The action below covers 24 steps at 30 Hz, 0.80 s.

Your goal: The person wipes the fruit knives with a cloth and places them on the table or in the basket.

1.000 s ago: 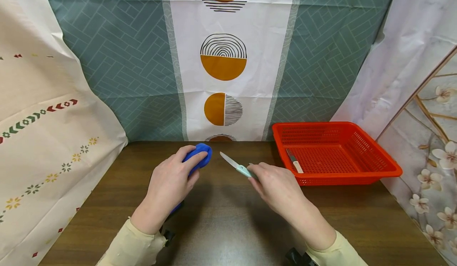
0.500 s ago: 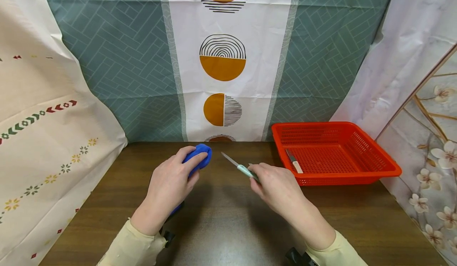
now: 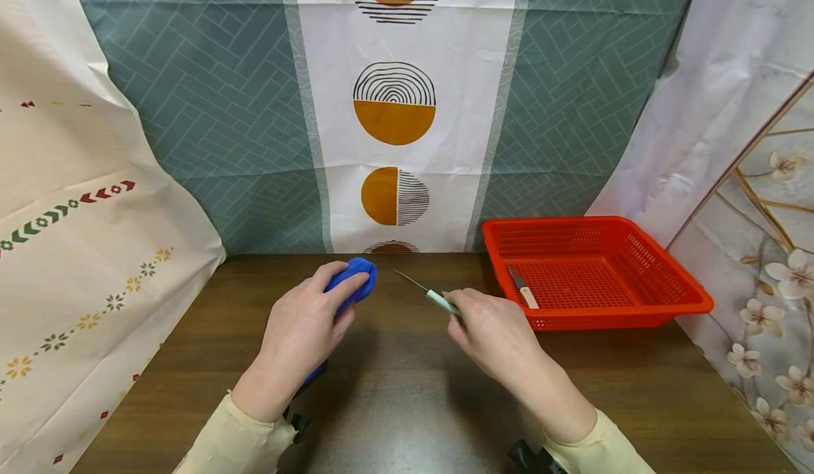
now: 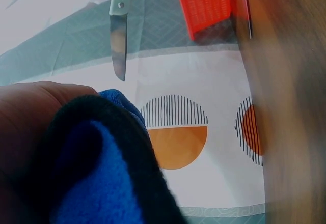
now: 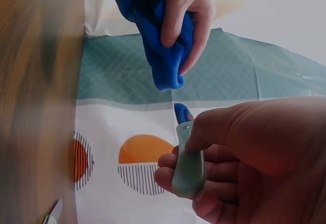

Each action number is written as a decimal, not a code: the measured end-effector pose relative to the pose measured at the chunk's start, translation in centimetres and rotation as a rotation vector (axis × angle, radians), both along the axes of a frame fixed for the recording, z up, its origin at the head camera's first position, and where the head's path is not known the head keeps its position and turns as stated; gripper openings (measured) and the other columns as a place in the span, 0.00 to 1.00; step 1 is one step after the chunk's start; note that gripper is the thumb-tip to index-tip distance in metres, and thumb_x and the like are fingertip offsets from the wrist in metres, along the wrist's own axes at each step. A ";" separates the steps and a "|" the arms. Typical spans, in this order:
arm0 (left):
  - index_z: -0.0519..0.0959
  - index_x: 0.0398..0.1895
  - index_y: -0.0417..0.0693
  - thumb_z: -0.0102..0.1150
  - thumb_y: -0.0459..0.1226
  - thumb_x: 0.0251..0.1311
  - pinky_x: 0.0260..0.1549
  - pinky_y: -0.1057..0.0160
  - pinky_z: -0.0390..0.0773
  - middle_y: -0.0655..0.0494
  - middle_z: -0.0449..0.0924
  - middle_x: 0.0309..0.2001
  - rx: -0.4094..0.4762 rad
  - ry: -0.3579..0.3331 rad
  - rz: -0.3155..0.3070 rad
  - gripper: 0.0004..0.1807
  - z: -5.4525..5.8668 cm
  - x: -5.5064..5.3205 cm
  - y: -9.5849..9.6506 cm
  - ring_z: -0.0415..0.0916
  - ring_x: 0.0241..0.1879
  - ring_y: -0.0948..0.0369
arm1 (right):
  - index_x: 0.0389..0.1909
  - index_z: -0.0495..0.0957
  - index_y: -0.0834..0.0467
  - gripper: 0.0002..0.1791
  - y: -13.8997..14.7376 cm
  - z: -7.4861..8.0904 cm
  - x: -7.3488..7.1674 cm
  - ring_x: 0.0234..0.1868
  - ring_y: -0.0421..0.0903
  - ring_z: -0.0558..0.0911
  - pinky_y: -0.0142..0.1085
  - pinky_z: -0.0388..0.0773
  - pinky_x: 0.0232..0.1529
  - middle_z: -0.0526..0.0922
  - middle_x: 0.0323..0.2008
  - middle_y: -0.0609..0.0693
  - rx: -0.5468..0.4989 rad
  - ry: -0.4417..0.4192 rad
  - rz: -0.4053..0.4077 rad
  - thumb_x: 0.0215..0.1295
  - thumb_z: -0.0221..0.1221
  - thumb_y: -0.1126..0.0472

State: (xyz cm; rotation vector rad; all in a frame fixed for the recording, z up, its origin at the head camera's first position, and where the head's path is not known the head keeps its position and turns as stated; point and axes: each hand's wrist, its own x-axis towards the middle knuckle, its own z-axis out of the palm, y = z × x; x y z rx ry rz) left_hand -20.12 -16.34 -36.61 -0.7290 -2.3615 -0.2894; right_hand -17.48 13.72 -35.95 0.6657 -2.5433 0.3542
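A bunched blue cloth [image 3: 360, 280] with a dark edge is gripped in my left hand [image 3: 304, 333], over the left middle of the table. Its folds fill the lower part of the left wrist view. My right hand [image 3: 499, 334] holds a small knife by its pale green handle [image 3: 443, 302], thumb along one side and fingers around the other. The knife's blade [image 4: 118, 46] extends toward the cloth, with a gap between tip and cloth in the head view. There the blade appears nearly edge-on, as a thin line.
A red plastic basket [image 3: 598, 311] stands at the back right of the brown wooden table [image 3: 394, 417]. Inside it lies a second knife [image 3: 523, 288] with a whitish handle. Patterned cloths [image 3: 254, 107] hang behind the table and along both sides.
My right hand has turned the knife, so its blade goes from broadside to nearly edge-on in the head view. The left hand and the blue cloth stay almost in place.
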 end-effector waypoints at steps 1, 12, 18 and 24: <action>0.87 0.66 0.57 0.80 0.36 0.62 0.45 0.45 0.91 0.44 0.82 0.65 0.001 0.001 -0.001 0.28 0.0 0.0 0.0 0.89 0.52 0.45 | 0.43 0.87 0.59 0.11 0.0 0.0 0.0 0.23 0.40 0.74 0.32 0.74 0.23 0.84 0.32 0.45 -0.004 -0.001 -0.002 0.60 0.73 0.69; 0.87 0.66 0.57 0.79 0.36 0.62 0.44 0.45 0.91 0.44 0.82 0.64 0.004 0.004 -0.006 0.28 0.0 0.0 0.0 0.89 0.51 0.45 | 0.47 0.88 0.61 0.14 0.0 0.1 0.0 0.26 0.43 0.79 0.35 0.80 0.26 0.87 0.34 0.49 -0.037 -0.019 -0.017 0.61 0.73 0.72; 0.88 0.66 0.57 0.79 0.36 0.62 0.44 0.45 0.91 0.44 0.82 0.64 0.007 0.008 -0.009 0.27 0.0 0.0 -0.1 0.89 0.50 0.45 | 0.51 0.88 0.61 0.17 -0.1 0.1 0.0 0.28 0.43 0.82 0.37 0.85 0.29 0.88 0.36 0.50 -0.019 -0.039 -0.027 0.62 0.76 0.72; 0.88 0.66 0.56 0.79 0.35 0.62 0.44 0.45 0.91 0.44 0.82 0.64 0.008 0.008 -0.009 0.27 0.1 0.0 -0.1 0.89 0.50 0.45 | 0.52 0.87 0.60 0.18 -0.1 0.0 -0.1 0.29 0.43 0.83 0.37 0.84 0.28 0.88 0.36 0.48 -0.014 -0.026 -0.035 0.62 0.76 0.73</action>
